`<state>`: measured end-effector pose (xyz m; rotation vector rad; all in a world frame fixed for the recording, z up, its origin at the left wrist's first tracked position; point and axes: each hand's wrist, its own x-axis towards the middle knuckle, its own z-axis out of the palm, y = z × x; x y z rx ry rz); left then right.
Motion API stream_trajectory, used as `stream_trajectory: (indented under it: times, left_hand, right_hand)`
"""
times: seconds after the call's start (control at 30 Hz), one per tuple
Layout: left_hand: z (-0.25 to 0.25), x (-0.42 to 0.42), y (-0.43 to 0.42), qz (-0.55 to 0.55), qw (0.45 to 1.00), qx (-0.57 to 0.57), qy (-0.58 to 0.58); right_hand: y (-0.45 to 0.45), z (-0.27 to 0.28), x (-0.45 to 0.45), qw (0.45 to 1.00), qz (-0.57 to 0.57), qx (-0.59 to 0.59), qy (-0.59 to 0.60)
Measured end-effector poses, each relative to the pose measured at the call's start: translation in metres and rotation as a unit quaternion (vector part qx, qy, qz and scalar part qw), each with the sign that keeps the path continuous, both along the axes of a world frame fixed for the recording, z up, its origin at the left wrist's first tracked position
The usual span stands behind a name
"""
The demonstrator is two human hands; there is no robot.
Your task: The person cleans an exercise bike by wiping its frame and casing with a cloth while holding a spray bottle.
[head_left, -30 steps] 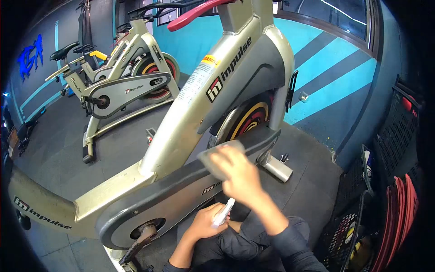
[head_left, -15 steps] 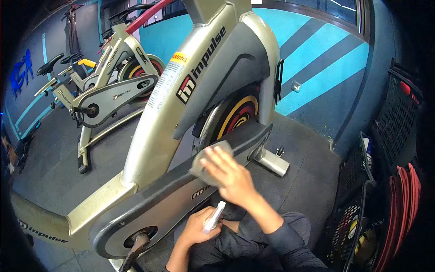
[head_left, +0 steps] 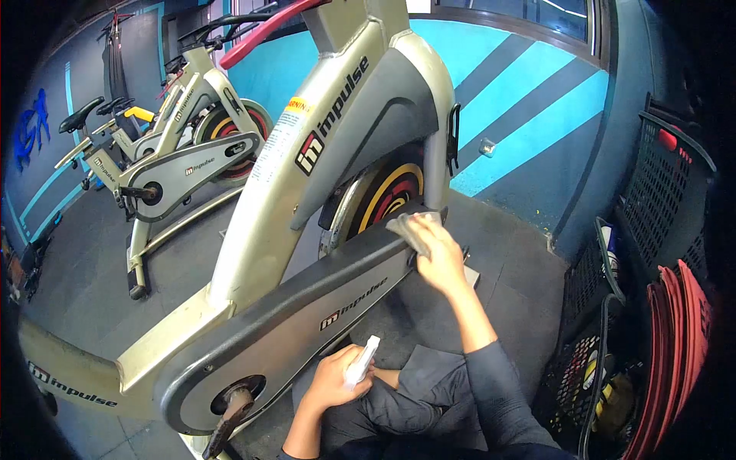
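My right hand (head_left: 441, 257) presses a folded grey cloth (head_left: 410, 232) against the front end of the dark chain guard (head_left: 307, 272) on an exercise bike. Its fingers are closed over the cloth. Lower down, above my lap, my left hand (head_left: 341, 377) is wrapped round what looks like a spray bottle (head_left: 362, 363); only its white top shows. The bike's pale gold frame (head_left: 264, 184) rises behind the guard, with the flywheel (head_left: 391, 199) beside it. A crank arm (head_left: 234, 414) sticks out at the guard's near end.
More exercise bikes (head_left: 180, 165) stand at the back left. To my right are black baskets (head_left: 602, 307) holding bottles and other items, with red folded sheets (head_left: 675, 337) beside them. A blue striped wall (head_left: 521, 100) lies beyond the bike.
My right hand has slid the cloth forward along the chain guard, from its middle to its front end. The left hand keeps its hold. The view has shifted slightly.
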<state>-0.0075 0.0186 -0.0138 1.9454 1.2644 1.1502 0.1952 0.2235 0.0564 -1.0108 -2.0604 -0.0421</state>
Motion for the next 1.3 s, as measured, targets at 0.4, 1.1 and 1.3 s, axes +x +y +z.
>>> stream_trajectory:
  times: [0.4, 1.1, 1.3]
  left_hand:
    - [-0.002, -0.002, 0.003, 0.011, 0.999, -0.005, 0.033]
    - [-0.005, -0.002, 0.003, 0.009, 0.999, 0.027, 0.015]
    - [-0.004, 0.003, 0.003, 0.013, 0.999, -0.014, 0.031]
  right_hand:
    - [-0.078, 0.017, -0.067, 0.976, 0.202, 0.055, -0.054]
    - [0.003, 0.02, -0.003, 0.995, 0.041, -0.007, -0.092]
    - [-0.084, 0.038, -0.076, 0.983, 0.131, 0.058, -0.118]
